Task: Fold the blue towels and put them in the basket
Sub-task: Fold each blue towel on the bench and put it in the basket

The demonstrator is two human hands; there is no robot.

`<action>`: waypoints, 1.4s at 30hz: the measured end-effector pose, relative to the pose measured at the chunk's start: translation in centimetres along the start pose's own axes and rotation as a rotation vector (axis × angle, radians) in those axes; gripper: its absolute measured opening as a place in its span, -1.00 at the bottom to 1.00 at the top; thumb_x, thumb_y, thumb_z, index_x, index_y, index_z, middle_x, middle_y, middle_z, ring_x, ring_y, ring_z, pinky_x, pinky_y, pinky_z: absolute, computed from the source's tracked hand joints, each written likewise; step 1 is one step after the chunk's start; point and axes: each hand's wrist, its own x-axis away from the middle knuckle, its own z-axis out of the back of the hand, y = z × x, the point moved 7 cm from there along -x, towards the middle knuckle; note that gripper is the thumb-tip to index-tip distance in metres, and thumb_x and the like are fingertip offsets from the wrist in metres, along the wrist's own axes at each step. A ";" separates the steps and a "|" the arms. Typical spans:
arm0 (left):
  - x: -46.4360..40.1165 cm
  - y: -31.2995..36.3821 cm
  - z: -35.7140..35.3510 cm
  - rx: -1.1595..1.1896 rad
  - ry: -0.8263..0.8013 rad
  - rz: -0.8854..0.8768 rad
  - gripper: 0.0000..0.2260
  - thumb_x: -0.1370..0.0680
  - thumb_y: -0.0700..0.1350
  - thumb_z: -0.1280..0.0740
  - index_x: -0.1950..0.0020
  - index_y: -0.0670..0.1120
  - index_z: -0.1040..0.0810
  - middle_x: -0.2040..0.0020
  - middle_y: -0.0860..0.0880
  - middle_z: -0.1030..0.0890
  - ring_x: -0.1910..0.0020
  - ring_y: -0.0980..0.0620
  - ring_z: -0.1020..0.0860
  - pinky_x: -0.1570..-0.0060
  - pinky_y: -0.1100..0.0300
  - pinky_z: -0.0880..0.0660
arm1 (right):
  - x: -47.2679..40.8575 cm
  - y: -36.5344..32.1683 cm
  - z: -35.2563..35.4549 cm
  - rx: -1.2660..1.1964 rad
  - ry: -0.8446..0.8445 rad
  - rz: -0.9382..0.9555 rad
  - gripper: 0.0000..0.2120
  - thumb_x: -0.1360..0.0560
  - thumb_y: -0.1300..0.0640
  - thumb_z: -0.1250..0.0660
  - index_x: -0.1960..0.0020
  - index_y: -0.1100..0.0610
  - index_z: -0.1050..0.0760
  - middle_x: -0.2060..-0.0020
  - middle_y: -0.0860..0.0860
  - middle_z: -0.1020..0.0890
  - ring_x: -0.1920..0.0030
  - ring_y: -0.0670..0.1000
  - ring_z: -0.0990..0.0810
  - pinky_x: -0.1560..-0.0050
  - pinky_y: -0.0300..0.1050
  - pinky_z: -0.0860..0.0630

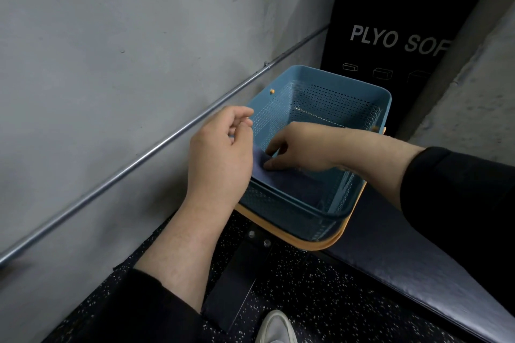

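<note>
Right hand (301,147) pinches the folded blue towel (289,186) inside the basket (342,86); left hand (220,153) hovers loosely curled, apparently empty. Risk: the fold springs open on release.

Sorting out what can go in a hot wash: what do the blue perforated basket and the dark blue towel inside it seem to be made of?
The blue perforated basket looks like moulded matte plastic, judging by its even punched holes and smooth rounded rim. The dark blue towel looks like soft woven cloth, possibly terry; it dents under the right hand.
</note>
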 end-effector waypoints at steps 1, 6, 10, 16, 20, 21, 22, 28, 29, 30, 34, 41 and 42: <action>0.0 0.0 0.0 -0.002 -0.005 0.001 -0.73 -0.50 -0.05 -0.21 -0.07 0.00 -0.66 0.08 0.13 -0.68 0.04 0.16 -0.64 -0.10 0.08 -0.58 | -0.1 0.1 -0.4 0.019 -0.009 -0.004 -0.68 -0.48 -0.19 -0.40 -0.14 -0.05 -0.63 0.13 -0.02 -0.70 0.19 -0.03 -0.64 0.05 -0.11 -0.56; 0.1 0.1 0.0 -0.005 -0.004 0.001 -0.72 -0.50 -0.05 -0.21 -0.08 -0.01 -0.66 0.09 0.12 -0.68 0.05 0.17 -0.64 -0.09 0.12 -0.58 | -0.9 0.1 -1.2 0.059 -0.022 -0.022 -0.71 -0.49 -0.15 -0.41 -0.08 0.03 -0.64 0.12 0.04 -0.71 0.11 0.06 -0.65 -0.02 -0.02 -0.58; 0.1 0.1 0.0 -0.007 -0.006 -0.003 -0.72 -0.50 -0.05 -0.22 -0.09 -0.01 -0.66 0.09 0.13 -0.67 0.06 0.19 -0.64 -0.08 0.16 -0.58 | -0.4 -0.3 0.1 0.074 0.011 -0.001 -0.63 -0.49 -0.20 -0.39 -0.19 -0.02 -0.61 0.01 -0.01 -0.68 0.01 0.03 -0.62 -0.09 -0.05 -0.55; 0.1 0.4 0.2 -0.013 0.012 -0.028 -0.76 -0.52 -0.11 -0.23 -0.08 -0.01 -0.65 0.10 0.16 -0.66 0.06 0.25 -0.63 -0.01 0.37 -0.51 | -0.2 -0.2 0.8 0.103 0.016 -0.007 -0.48 -0.54 -0.34 -0.17 -0.09 0.06 -0.63 0.02 0.02 -0.69 0.00 0.06 -0.63 -0.13 0.05 -0.54; 0.2 0.6 0.1 -0.024 0.007 -0.051 -0.78 -0.56 -0.19 -0.26 -0.09 -0.01 -0.65 0.07 0.16 -0.66 0.06 0.27 -0.62 0.03 0.46 -0.47 | -0.2 -0.3 0.9 0.103 0.020 -0.013 -0.44 -0.56 -0.36 -0.09 0.04 0.07 -0.62 0.17 0.00 -0.68 0.10 0.05 -0.62 -0.02 0.00 -0.53; 0.2 0.7 0.0 -0.025 0.003 -0.055 -0.77 -0.56 -0.18 -0.25 -0.10 -0.01 -0.65 0.06 0.14 -0.66 0.05 0.27 -0.62 0.02 0.46 -0.47 | -0.2 -0.2 0.8 0.098 0.022 -0.017 -0.45 -0.57 -0.36 -0.09 0.10 0.07 -0.60 0.21 0.00 -0.66 0.14 0.05 -0.61 0.04 -0.02 -0.51; 0.3 0.9 0.0 -0.029 0.001 -0.060 -0.77 -0.55 -0.16 -0.24 -0.10 -0.01 -0.65 0.04 0.12 -0.67 0.05 0.27 -0.62 0.01 0.47 -0.47 | -0.1 -0.2 0.8 0.090 0.023 -0.023 -0.45 -0.57 -0.35 -0.08 0.14 0.08 -0.57 0.24 0.01 -0.64 0.16 0.06 -0.60 0.10 -0.04 -0.48; 0.5 2.4 -0.4 -0.077 0.036 -0.127 -0.79 -0.57 -0.11 -0.26 -0.11 -0.02 -0.65 0.00 0.10 -0.68 -0.03 0.15 -0.63 -0.11 0.15 -0.56 | 1.2 0.4 3.5 0.010 0.276 -0.019 -0.52 -0.66 -0.18 -0.07 0.04 0.16 -0.57 0.16 0.09 -0.64 0.11 0.11 -0.60 0.01 0.00 -0.52; 0.6 3.0 -0.6 -0.084 0.043 -0.153 -0.80 -0.58 -0.11 -0.26 -0.11 -0.03 -0.65 -0.01 0.10 -0.68 -0.03 0.11 -0.63 -0.11 0.07 -0.57 | 2.0 0.6 4.6 -0.034 0.372 -0.020 -0.53 -0.66 -0.16 -0.09 0.06 0.17 -0.56 0.19 0.08 -0.63 0.15 0.09 -0.59 0.09 -0.04 -0.51; 0.8 3.7 -1.0 -0.091 0.045 -0.184 -0.80 -0.59 -0.11 -0.27 -0.11 -0.04 -0.65 -0.01 0.10 -0.68 -0.04 0.08 -0.63 -0.10 0.02 -0.56 | 3.1 1.0 5.7 -0.072 0.464 -0.020 -0.55 -0.65 -0.16 -0.11 0.08 0.18 -0.55 0.26 0.06 -0.61 0.21 0.06 -0.56 0.20 -0.09 -0.47; 2.3 7.4 -3.2 -0.105 0.008 -0.307 -0.81 -0.61 -0.12 -0.27 -0.15 -0.06 -0.64 -0.04 0.13 -0.63 -0.07 0.12 -0.60 -0.13 0.19 -0.53 | 9.5 3.2 8.7 -0.168 0.739 -0.046 -0.66 -0.64 -0.14 -0.16 0.00 0.07 -0.58 0.33 -0.09 -0.54 0.27 -0.07 -0.50 0.32 -0.22 -0.34; 8.1 15.2 -11.4 -0.126 -0.205 -0.489 -0.72 -0.61 -0.03 -0.26 -0.26 -0.07 -0.61 -0.17 0.04 -0.63 -0.18 0.07 -0.55 -0.20 0.21 -0.42 | 23.6 10.6 7.1 -0.163 0.912 -0.175 -0.65 -0.62 -0.12 -0.23 -0.30 0.02 -0.53 -0.17 -0.09 -0.62 -0.19 -0.10 -0.55 -0.19 -0.25 -0.42; 9.3 16.2 -12.9 -0.122 -0.247 -0.507 -0.72 -0.62 -0.02 -0.26 -0.26 -0.05 -0.61 -0.18 0.06 -0.62 -0.18 0.08 -0.54 -0.21 0.19 -0.43 | 25.7 12.1 6.2 -0.139 0.910 -0.219 -0.64 -0.62 -0.13 -0.23 -0.32 0.03 -0.52 -0.20 -0.09 -0.60 -0.22 -0.10 -0.53 -0.19 -0.27 -0.39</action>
